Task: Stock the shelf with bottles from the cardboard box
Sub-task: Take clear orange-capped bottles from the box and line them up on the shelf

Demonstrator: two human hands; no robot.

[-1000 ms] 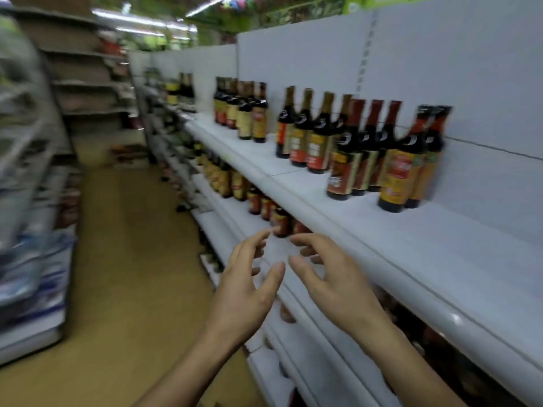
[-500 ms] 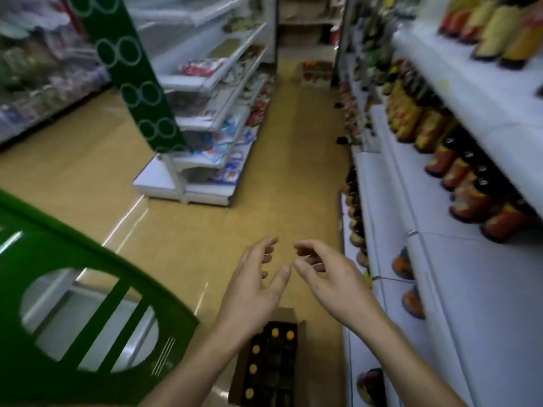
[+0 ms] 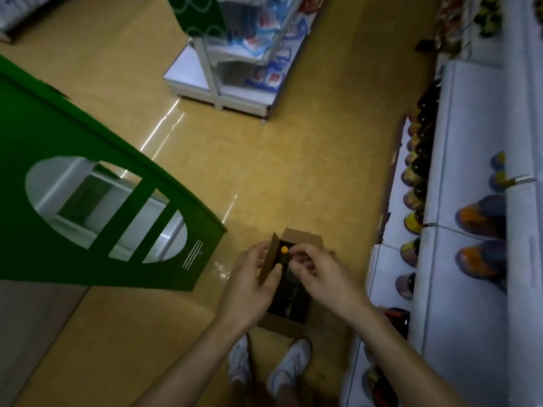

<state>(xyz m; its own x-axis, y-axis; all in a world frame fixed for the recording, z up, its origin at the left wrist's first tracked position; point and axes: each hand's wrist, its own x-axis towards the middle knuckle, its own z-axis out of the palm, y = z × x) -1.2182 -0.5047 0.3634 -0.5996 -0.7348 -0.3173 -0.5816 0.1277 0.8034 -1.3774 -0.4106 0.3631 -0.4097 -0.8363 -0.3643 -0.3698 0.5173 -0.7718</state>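
Head view looks straight down at the floor (image 3: 264,171), where the box (image 3: 280,327) sits open just ahead of the person's shoes (image 3: 291,364) and close beside the shelf (image 3: 470,289) on their right. Both hands hang over it.

The left hand (image 3: 251,284) has its fingers half curled either side of the raised flap (image 3: 271,259). I cannot tell whether it pinches the flap or only hovers above it. The right hand (image 3: 321,282) has its fingertips bunched near a yellow cap (image 3: 284,249), and contact there is just as unclear.

To my eye the step is fetching the next bottle. It would go best with the right hand closing round the neck below the cap, not on the cap itself. The lift should then be straight up, so the base clears the dividers. The left hand would do well to hold the flap back and steady the light box.

Inside the box are dark divided cells. Only that one cap shows, at the far end, and the nearer cells are too dark to read. On the shelf, a row of dark bottles (image 3: 420,160) lines the low tier, with orange-labelled bottles (image 3: 482,220) on the tier above.
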